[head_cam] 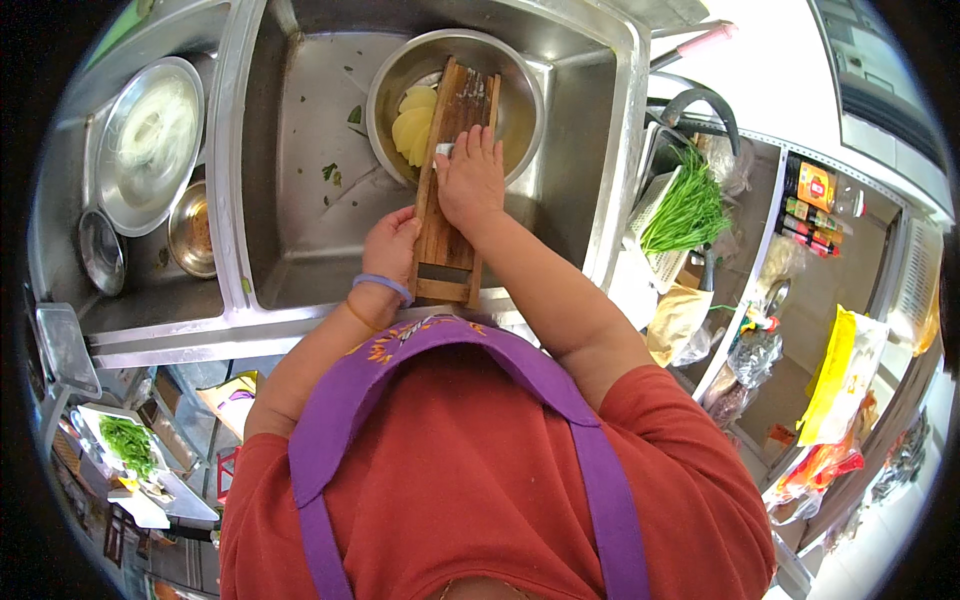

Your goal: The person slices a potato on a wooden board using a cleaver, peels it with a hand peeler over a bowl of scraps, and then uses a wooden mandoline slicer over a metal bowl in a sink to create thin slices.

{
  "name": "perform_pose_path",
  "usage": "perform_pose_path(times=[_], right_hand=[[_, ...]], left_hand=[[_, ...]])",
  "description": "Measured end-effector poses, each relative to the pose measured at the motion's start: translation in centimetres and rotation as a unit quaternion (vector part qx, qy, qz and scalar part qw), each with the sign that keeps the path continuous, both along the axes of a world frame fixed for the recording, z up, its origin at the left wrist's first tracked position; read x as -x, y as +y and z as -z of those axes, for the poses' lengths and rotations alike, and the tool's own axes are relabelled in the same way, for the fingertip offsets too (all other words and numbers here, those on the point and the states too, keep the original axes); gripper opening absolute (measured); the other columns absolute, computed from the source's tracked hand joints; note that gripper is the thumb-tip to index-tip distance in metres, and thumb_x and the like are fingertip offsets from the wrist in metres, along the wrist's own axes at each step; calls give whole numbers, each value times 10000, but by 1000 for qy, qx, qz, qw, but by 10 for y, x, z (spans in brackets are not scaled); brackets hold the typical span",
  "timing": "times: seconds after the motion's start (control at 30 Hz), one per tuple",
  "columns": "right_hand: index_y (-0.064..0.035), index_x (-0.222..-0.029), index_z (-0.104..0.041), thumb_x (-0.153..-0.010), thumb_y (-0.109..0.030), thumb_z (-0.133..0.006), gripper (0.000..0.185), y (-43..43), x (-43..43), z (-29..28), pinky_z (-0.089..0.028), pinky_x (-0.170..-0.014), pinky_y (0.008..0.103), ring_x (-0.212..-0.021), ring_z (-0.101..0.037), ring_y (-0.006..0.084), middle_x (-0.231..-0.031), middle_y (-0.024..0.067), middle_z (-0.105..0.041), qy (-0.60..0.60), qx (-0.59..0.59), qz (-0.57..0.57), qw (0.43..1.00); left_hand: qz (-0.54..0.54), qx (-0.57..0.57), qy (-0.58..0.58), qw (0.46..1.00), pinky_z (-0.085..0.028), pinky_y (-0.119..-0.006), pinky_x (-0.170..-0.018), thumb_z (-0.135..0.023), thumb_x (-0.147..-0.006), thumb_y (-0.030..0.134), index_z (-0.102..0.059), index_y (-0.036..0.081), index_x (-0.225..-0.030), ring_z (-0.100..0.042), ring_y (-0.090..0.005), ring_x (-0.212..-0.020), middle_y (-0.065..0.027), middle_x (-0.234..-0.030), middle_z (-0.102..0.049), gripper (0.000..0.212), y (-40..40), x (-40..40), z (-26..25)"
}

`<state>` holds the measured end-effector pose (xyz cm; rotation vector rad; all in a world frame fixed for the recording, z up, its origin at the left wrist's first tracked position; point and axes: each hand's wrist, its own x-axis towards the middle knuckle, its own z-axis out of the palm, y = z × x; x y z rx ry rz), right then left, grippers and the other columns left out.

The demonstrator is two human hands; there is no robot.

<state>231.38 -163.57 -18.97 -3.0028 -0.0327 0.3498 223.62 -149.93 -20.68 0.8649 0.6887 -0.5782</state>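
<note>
A wooden mandoline slicer slants over a steel bowl, its far end inside the bowl. My left hand grips the slicer's left rail near its lower end. Flat on the board, close to the pale blade plate, lies my right hand, palm down. Its palm hides whatever is beneath it. Thin yellow slices, which look like potato, overlap in the bowl left of the slicer.
The bowl stands in a steel sink with leaf scraps on its floor. In the left basin, a bowl of pale noodle-like strands sits beside a smaller metal bowl. Right of the sink, a white basket holds green stalks.
</note>
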Motion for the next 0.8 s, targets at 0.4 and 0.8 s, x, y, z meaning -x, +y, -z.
perform_pose_path(times=[0.4, 0.8], right_hand=[[115, -1286, -455, -979, -376, -340, 590, -18, -82, 54, -195, -1120, 491, -1337, -312, 406, -1376, 287, -411, -34, 37, 50, 998], [102, -1331, -382, -962, -332, -401, 569, 0, 17, -35, -173, -1116, 535, -1352, -217, 484, -1430, 312, -299, 101, -94, 42, 990]], left_hand=[[20, 4, -11, 1000, -487, -259, -810, -549, -906, 102, -579, -55, -1165, -603, -131, -885, -74, -1009, -650, 304, 1, -6, -13], [50, -35, -14, 998, -503, -297, -833, -515, -944, 112, -536, -32, -1223, -612, -164, -905, -85, -1060, -638, 315, 1, -7, -1]])
